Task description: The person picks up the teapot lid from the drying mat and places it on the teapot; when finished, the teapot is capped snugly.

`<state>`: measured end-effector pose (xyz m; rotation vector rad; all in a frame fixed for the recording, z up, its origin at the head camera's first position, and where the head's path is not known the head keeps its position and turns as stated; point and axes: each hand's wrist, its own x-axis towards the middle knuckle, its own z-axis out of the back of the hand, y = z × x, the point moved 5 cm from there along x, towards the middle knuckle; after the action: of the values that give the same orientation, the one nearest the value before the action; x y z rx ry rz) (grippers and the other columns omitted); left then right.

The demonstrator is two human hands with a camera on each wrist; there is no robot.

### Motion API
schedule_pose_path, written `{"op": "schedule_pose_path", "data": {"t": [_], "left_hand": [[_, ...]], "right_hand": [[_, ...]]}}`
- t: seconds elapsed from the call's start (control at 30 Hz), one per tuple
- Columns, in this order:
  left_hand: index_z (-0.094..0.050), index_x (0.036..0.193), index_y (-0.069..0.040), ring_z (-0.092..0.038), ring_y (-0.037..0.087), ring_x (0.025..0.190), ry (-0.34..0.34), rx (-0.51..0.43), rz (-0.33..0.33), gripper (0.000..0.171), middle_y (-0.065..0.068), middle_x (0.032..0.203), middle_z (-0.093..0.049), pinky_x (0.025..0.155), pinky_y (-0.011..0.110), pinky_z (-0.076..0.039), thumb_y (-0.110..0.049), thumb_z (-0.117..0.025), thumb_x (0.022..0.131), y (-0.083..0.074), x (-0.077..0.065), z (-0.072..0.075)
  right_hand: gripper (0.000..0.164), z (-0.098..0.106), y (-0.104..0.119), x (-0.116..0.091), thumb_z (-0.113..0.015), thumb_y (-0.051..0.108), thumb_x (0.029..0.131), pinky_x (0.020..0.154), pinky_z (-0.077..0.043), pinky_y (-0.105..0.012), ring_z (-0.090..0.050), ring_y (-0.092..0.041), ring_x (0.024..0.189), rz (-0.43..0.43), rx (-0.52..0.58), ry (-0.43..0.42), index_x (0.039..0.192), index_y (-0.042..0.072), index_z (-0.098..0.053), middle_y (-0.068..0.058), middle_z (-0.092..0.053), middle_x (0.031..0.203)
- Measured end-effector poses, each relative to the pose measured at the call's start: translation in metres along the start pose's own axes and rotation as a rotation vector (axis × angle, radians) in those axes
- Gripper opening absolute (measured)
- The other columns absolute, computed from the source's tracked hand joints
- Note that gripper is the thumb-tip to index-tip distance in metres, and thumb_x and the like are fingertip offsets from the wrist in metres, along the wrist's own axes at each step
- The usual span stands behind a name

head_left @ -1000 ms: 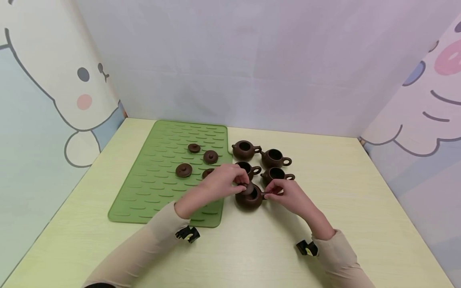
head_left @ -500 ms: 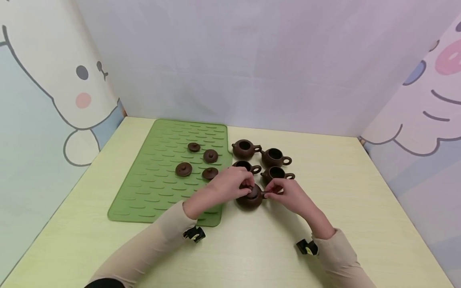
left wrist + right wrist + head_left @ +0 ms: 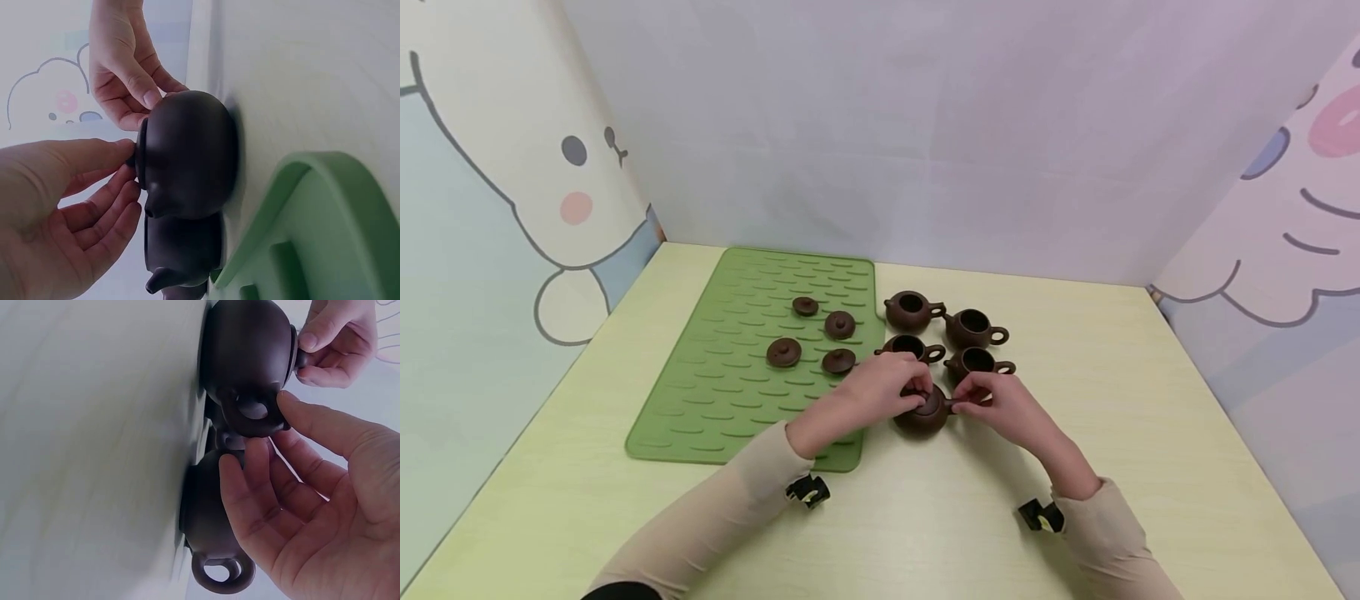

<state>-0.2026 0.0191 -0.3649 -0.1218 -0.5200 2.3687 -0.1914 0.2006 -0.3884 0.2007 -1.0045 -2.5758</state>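
A small dark brown teapot stands upright on the table nearest the person. Its lid sits over the opening, seen edge-on in the left wrist view. My left hand pinches the lid's knob between thumb and fingers. On the other side, my right hand pinches the teapot's handle, thumb on top and fingers below. In the left wrist view the spout points toward the camera. Behind the hands stand several lidless teapots, among them one just beyond the right hand.
A green ridged mat lies at the left, with several loose lids on it. Close behind the held teapot are more open teapots, their handles pointing right. A pale wall closes off the table's back.
My left hand has moved slightly right and brought the lid from a tilt above the opening down flat onto the teapot. The right hand stays on the handle.
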Motion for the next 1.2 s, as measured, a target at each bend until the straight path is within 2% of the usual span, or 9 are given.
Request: {"op": "schedule_pose_path", "data": {"t": [0.57, 0.83, 1.0, 1.2], "left_hand": [[-0.07, 0.103, -0.018, -0.067, 0.01, 0.093, -0.072, -0.1, 0.066, 0.011, -0.004, 0.101, -0.07, 0.081, 0.023, -0.056, -0.018, -0.072, 0.093, 0.022, -0.01, 0.021], [-0.071, 0.105, -0.016, -0.067, 0.012, 0.094, -0.093, -0.09, 0.108, 0.013, -0.002, 0.102, -0.071, 0.084, 0.027, -0.056, -0.016, -0.072, 0.092, 0.033, -0.012, 0.03], [-0.071, 0.106, -0.015, -0.066, 0.013, 0.095, -0.092, -0.081, 0.14, 0.014, -0.002, 0.103, -0.071, 0.081, 0.027, -0.056, -0.018, -0.071, 0.093, 0.042, -0.017, 0.036], [-0.072, 0.107, -0.015, -0.065, 0.014, 0.093, -0.123, -0.08, 0.147, 0.014, -0.002, 0.101, -0.07, 0.079, 0.027, -0.055, -0.017, -0.071, 0.093, 0.056, -0.021, 0.039]], "right_hand": [[0.011, 0.018, -0.004, -0.003, -0.075, 0.015, 0.089, 0.078, -0.058, -0.025, -0.068, -0.008, 0.086, -0.018, -0.008, -0.049, 0.098, 0.009, -0.072, 0.001, -0.073, 0.091], [0.011, 0.028, -0.007, -0.005, -0.074, 0.014, 0.09, 0.08, -0.058, -0.024, -0.067, -0.006, 0.086, -0.024, -0.02, -0.084, 0.1, 0.01, -0.072, 0.002, -0.073, 0.093], [0.011, 0.033, -0.01, -0.006, -0.073, 0.013, 0.091, 0.08, -0.058, -0.024, -0.066, -0.005, 0.087, -0.023, -0.029, -0.106, 0.101, 0.008, -0.072, 0.0, -0.074, 0.094], [0.012, 0.041, -0.014, -0.008, -0.073, 0.013, 0.091, 0.079, -0.057, -0.022, -0.066, -0.006, 0.087, -0.041, -0.037, -0.141, 0.102, 0.009, -0.072, -0.002, -0.074, 0.097]]}}
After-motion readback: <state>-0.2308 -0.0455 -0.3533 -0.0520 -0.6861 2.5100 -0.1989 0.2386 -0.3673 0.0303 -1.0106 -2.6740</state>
